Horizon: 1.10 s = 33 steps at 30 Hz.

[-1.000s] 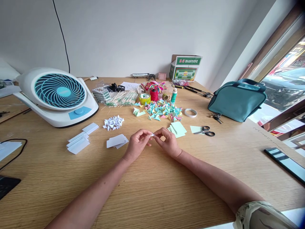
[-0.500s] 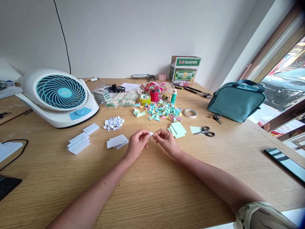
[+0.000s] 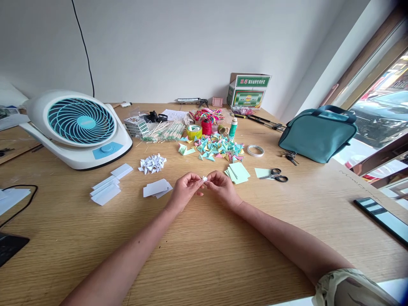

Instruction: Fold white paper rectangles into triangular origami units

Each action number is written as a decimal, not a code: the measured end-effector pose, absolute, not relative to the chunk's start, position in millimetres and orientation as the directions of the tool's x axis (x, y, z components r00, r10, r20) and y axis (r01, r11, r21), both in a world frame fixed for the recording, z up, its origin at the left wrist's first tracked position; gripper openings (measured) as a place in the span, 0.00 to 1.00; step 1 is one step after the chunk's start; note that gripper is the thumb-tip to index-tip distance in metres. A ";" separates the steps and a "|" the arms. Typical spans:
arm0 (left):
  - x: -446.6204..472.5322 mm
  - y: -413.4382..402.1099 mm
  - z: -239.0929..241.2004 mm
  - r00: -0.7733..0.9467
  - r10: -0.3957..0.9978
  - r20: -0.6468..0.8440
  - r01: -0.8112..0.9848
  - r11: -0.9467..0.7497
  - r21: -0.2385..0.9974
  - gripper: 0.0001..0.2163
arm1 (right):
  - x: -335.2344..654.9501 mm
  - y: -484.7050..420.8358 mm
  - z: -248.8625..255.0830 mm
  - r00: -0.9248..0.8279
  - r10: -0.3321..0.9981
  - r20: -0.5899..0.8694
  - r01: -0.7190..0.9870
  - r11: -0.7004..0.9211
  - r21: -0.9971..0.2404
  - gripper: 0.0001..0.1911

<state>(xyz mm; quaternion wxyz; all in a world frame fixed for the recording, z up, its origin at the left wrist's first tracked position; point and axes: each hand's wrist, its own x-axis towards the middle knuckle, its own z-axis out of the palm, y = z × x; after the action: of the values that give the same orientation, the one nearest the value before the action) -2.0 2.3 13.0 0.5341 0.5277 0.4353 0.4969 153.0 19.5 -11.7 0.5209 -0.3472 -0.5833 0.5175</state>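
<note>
Between my fingertips is a small folded piece of white paper (image 3: 204, 179), mostly covered by the fingers. My left hand (image 3: 185, 189) pinches it from the left, and my right hand (image 3: 222, 187) pinches it from the right. Both hands are closed, just above the table. Left of them lie a few white paper slips (image 3: 156, 188) and a heap of folded white paper pieces (image 3: 152, 163). More white slips (image 3: 106, 190) are stacked farther left. Beyond my hands spreads a pile of coloured folded paper pieces (image 3: 218, 148). Pale green paper sheets (image 3: 238, 172) lie beside my right hand.
A fan (image 3: 83, 127) stands at the left. Black-handled scissors (image 3: 276, 174) rest on green paper at the right, near a tape roll (image 3: 255, 150). Farther right are keys (image 3: 290, 158), a teal bag (image 3: 317, 135) and a phone (image 3: 384, 219). A box (image 3: 249, 93) stands at the back.
My fingertips have shifted slightly to the right with the white paper, and its visible part looks different between them. The things on the table have stayed in place.
</note>
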 end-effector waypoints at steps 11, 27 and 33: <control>-2.0 1.8 10.6 0.171 0.984 -0.048 -0.194 0.082 0.978 0.17 | 155.4 20.5 -6.4 -0.194 0.969 0.150 -0.210 0.108 -0.972 0.15; 2.0 0.2 5.9 0.080 0.991 -0.111 -0.156 0.123 0.980 0.17 | 161.1 24.7 -15.0 -0.264 0.963 0.057 -0.211 0.000 -0.978 0.15; 2.5 -0.8 6.0 0.093 0.984 -0.153 -0.166 0.167 0.972 0.20 | 161.8 25.3 -15.1 -0.284 0.958 0.033 -0.228 -0.034 -0.973 0.15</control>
<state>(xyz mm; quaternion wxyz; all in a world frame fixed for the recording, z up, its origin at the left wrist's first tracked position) 2.5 -0.8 6.0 0.5998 0.4323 0.4729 0.4793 161.8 25.3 -15.1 0.4771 -0.3611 -0.5054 0.6217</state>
